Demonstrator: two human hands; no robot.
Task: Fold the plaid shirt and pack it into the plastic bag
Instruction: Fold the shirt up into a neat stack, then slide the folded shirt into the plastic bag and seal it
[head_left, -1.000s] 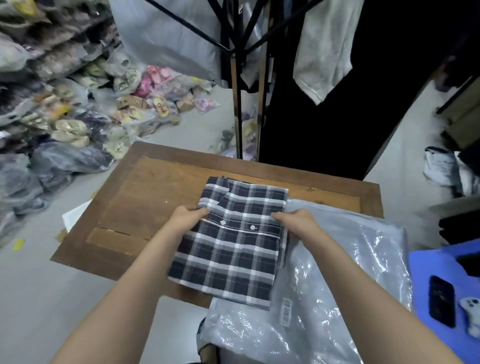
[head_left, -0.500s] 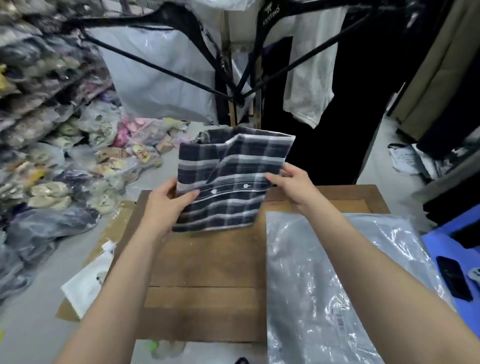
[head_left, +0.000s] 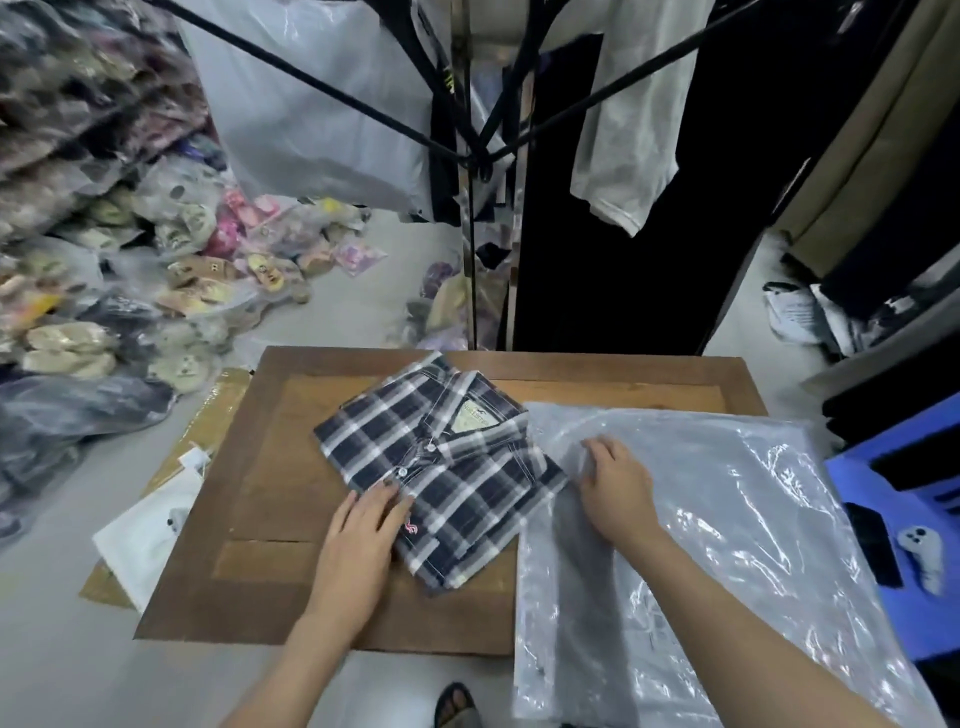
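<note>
Head view shows the plaid shirt (head_left: 441, 467) lying folded on the wooden bench (head_left: 270, 467), collar and label facing up, turned at a slant with its button placket running toward my left hand (head_left: 363, 535). Half a second ago I held this shirt up in the air above the bench with both hands pinching its sides; a second ago it lay flat on the bench, its lower end hanging over the bench's near edge. Now it is back down, fully on the bench, so I judge the folding done and the packing about to begin. My left hand rests flat and open on the shirt's near corner, fingers spread, pressing it in place and gripping nothing. My right hand (head_left: 613, 483) has let go of the shirt and lies on the plastic bag (head_left: 727, 519), which covers the right side of the bench and touches the shirt's right edge; its fingers (head_left: 595, 452) curl at the bag's near-left corner, but I cannot tell whether they have pinched the film yet. Next I probably need to find the bag's mouth and open it.
</note>
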